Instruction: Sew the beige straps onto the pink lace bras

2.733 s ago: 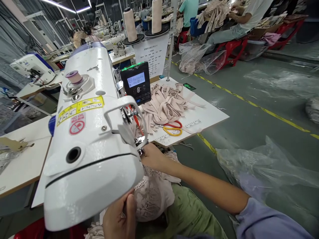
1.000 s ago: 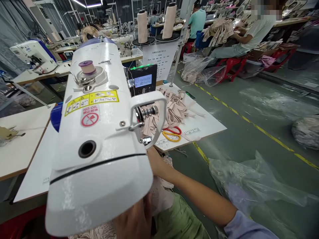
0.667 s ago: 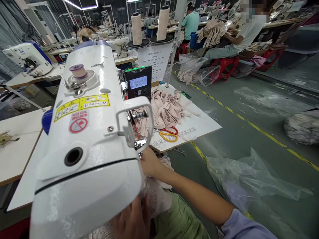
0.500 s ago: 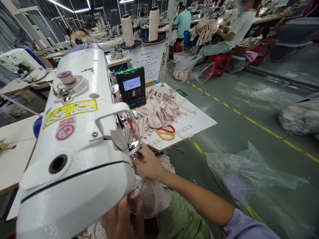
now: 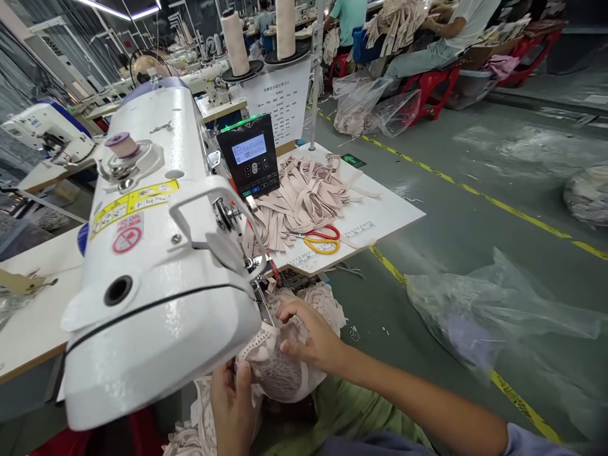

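pinching lace garment [image 5: 285,372] beside sewing machine [image 5: 156,342]: left hand [image 5: 232,405]; thumb and fingers parted: right hand [image 5: 313,339]; right of sewing machine: scissors [image 5: 310,239], pale strips [image 5: 308,196]

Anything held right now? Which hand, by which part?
Left hand pinches the lace garment by its edge, beside the sewing machine. Right hand is over the garment, thumb and forefinger apart; can't tell whether it grips.

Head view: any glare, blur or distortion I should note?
In the head view, small glints dot the glossy sewing machine, the thread cones look tilted, the lit screen's fine print is unreadable, and the left hand and right hand look fairly clear.
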Tool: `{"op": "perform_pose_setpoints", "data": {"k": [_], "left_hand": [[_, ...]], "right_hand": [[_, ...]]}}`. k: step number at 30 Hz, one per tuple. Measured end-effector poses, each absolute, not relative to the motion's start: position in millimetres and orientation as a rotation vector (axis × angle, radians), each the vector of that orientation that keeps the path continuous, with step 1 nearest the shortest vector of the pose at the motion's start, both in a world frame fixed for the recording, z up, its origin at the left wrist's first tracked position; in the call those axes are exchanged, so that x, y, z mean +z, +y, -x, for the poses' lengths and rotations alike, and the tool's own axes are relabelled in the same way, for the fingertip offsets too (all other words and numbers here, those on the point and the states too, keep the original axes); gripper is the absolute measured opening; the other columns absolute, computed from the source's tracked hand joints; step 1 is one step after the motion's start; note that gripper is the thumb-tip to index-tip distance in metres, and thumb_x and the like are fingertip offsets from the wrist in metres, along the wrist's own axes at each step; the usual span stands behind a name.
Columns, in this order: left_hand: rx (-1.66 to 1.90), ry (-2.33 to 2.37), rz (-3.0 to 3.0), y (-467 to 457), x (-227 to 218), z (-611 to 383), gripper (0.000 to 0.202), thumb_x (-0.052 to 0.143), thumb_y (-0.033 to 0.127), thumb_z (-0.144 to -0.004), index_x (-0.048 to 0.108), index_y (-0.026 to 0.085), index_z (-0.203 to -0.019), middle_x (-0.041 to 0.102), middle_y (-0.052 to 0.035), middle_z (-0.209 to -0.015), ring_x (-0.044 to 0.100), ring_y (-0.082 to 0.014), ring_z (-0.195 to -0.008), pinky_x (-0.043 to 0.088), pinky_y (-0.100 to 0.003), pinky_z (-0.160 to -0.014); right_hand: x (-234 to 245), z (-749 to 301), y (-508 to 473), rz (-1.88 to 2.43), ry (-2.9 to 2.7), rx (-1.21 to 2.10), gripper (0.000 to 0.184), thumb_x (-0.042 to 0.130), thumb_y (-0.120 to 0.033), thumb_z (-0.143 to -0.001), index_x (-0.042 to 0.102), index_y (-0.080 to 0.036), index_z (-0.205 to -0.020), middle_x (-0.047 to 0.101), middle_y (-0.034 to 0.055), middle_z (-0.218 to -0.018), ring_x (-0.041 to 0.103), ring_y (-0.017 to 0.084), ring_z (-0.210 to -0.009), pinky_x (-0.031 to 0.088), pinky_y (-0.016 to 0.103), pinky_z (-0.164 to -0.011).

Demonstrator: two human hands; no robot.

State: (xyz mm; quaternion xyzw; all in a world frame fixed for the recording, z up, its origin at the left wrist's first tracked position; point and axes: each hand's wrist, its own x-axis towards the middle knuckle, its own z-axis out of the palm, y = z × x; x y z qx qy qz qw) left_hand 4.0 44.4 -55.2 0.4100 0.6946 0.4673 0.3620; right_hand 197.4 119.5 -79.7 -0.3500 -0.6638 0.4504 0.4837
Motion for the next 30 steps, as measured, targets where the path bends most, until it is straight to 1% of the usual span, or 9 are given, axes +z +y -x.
{"op": "perform_pose_setpoints", "data": {"k": [5, 9, 13, 18, 22, 24, 26, 28, 30], "left_hand": [[1.314, 1.806, -0.981, 43, -41, -20, 0.047, 0.062, 0.057, -0.084, 0.059, 0.02, -0.114, 0.07, -0.0089, -0.102, 0.067, -0.0236, -0.094, 0.054, -0.032, -0.078], [1.352, 1.855, -1.026, 42, -34, -26, 0.047, 0.065, 0.059, -0.082, 0.059, 0.02, -0.106, 0.07, -0.0053, -0.09, 0.066, -0.0178, -0.08, 0.052, -0.026, -0.069], [1.349, 1.897, -1.082, 42, -31, -26, 0.049, 0.067, 0.06, -0.079, 0.059, 0.019, -0.105, 0.066, -0.0032, -0.082, 0.063, -0.0169, -0.073, 0.052, -0.025, -0.065], [1.358, 1.932, -1.076, 42, -25, -32, 0.051, 0.066, 0.064, -0.078, 0.057, 0.02, -0.103, 0.064, -0.0026, -0.082, 0.063, -0.0171, -0.074, 0.051, -0.026, -0.067], [1.34, 1.975, -1.092, 39, -30, -29, 0.051, 0.065, 0.064, -0.078, 0.058, 0.02, -0.103, 0.065, -0.0036, -0.085, 0.064, -0.0185, -0.076, 0.051, -0.028, -0.069], [1.324, 1.963, -1.07, 40, -35, -21, 0.052, 0.066, 0.064, -0.077, 0.058, 0.02, -0.104, 0.067, -0.0046, -0.087, 0.065, -0.0194, -0.079, 0.051, -0.028, -0.07], [1.31, 1.916, -1.038, 45, -37, -10, 0.054, 0.068, 0.064, -0.075, 0.059, 0.02, -0.104, 0.068, -0.0054, -0.088, 0.065, -0.0199, -0.079, 0.052, -0.028, -0.07], [1.274, 1.861, -1.015, 52, -34, 1, 0.052, 0.068, 0.066, -0.074, 0.063, 0.02, -0.099, 0.069, -0.0051, -0.085, 0.065, -0.0199, -0.076, 0.052, -0.028, -0.068], [1.203, 1.788, -1.01, 56, -28, 7, 0.048, 0.067, 0.065, -0.075, 0.067, 0.02, -0.09, 0.068, -0.0046, -0.078, 0.064, -0.0204, -0.072, 0.053, -0.029, -0.065]], "right_hand": [[-82, -199, 114, 0.903, -1.657, 1.131, 0.058, 0.053, -0.074, -0.085, 0.055, -0.021, -0.107, 0.058, 0.0084, -0.101, 0.057, 0.023, -0.093, 0.047, 0.038, -0.082], [-84, -200, 113, 0.927, -1.675, 1.12, 0.061, 0.052, -0.075, -0.084, 0.057, -0.019, -0.107, 0.059, 0.0091, -0.102, 0.058, 0.024, -0.094, 0.048, 0.039, -0.083], [-87, -204, 113, 0.948, -1.697, 1.121, 0.062, 0.051, -0.076, -0.084, 0.057, -0.019, -0.109, 0.061, 0.0096, -0.102, 0.059, 0.025, -0.094, 0.048, 0.039, -0.083], [-91, -207, 113, 0.965, -1.735, 1.093, 0.065, 0.05, -0.077, -0.083, 0.056, -0.019, -0.11, 0.062, 0.01, -0.102, 0.06, 0.025, -0.093, 0.048, 0.038, -0.081], [-99, -215, 116, 0.911, -1.815, 1.015, 0.067, 0.047, -0.077, -0.085, 0.058, -0.018, -0.113, 0.065, 0.0117, -0.102, 0.062, 0.025, -0.093, 0.049, 0.039, -0.081], [-104, -223, 120, 0.846, -1.882, 0.962, 0.061, 0.041, -0.072, -0.092, 0.059, -0.017, -0.114, 0.067, 0.0125, -0.101, 0.062, 0.025, -0.092, 0.049, 0.039, -0.081], [-105, -231, 124, 0.81, -1.939, 0.918, 0.051, 0.035, -0.059, -0.1, 0.061, -0.017, -0.11, 0.069, 0.0123, -0.098, 0.063, 0.023, -0.088, 0.049, 0.038, -0.079], [-100, -237, 121, 0.832, -1.958, 0.904, 0.046, 0.03, -0.049, -0.103, 0.064, -0.018, -0.1, 0.069, 0.01, -0.087, 0.062, 0.021, -0.079, 0.048, 0.035, -0.074], [-92, -239, 107, 0.822, -1.983, 0.979, 0.05, 0.027, -0.049, -0.104, 0.064, -0.02, -0.087, 0.066, 0.0058, -0.074, 0.06, 0.018, -0.067, 0.047, 0.031, -0.067]]}}
